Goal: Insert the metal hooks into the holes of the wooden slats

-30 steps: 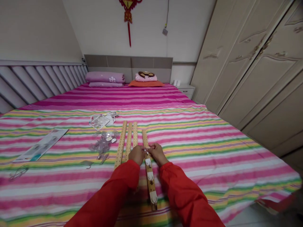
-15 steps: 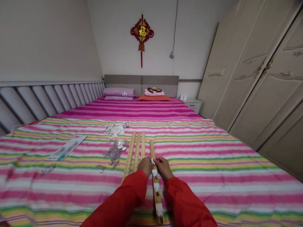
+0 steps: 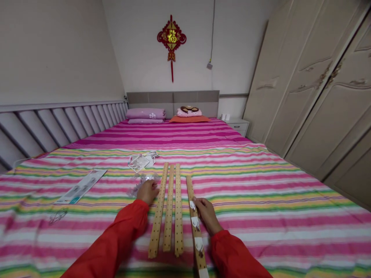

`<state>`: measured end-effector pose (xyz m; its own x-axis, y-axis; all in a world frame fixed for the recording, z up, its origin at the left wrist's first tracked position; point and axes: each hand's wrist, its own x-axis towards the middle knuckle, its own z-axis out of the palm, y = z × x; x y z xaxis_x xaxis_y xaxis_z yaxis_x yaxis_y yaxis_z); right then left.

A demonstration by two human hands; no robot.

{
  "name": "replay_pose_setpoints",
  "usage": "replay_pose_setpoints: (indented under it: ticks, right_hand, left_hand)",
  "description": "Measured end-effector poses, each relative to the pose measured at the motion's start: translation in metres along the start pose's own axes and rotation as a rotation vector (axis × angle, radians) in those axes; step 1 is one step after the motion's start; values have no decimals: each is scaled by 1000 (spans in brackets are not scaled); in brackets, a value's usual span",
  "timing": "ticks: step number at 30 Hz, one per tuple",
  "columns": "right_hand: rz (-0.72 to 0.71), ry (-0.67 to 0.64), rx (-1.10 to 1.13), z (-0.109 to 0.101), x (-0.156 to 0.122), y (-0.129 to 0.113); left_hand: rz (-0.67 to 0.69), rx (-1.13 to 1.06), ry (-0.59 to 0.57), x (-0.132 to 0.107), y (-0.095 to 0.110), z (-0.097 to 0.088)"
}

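My left hand [image 3: 147, 192] rests at a small clear plastic bag of white pieces [image 3: 136, 190], with its fingers curled; what they hold, if anything, is hidden. Thumb and fingers of my right hand [image 3: 207, 213] pinch at a white adhesive hook [image 3: 193, 205] near the far part of a wooden strip [image 3: 189, 185]. Nearer to me, several more white hooks sit in a row along that strip, one of them [image 3: 195, 222] just below my fingers. Between my hands lie three bare wooden strips [image 3: 167, 220] with rows of small holes.
Striped cloth [image 3: 261, 200] covers the bed. To the left are a flat clear package [image 3: 82, 187] and a crumpled transparent piece [image 3: 58, 215]. White packaging [image 3: 139, 162] lies beyond the bag. A bed rail [image 3: 58, 119] borders the left; wardrobes [image 3: 313, 96] stand at right.
My left hand has left the hooked strip and moved left across the bare strips to the plastic bag. My right hand stays by the farthest hook. The view has shifted slightly.
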<state>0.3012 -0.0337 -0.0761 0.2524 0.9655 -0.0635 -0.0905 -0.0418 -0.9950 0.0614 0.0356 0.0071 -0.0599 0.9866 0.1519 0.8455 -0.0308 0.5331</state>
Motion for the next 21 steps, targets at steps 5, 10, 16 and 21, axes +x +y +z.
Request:
replay_pose_setpoints:
  ticks: [5,10,16,21]
  right_hand:
    - [-7,3,-9,0,0,1]
    - [-4,3,2,0,-3,-4]
    - [13,-18,9,1,-7,-10]
    - [27,-21,55,0,-8,-12]
  left_hand:
    - [132,330,20,8,-15,3]
    - [117,392,-17,11,-13,4]
    - [13,187,82,10,-20,-12]
    - [-94,-317,221,6,-25,-22]
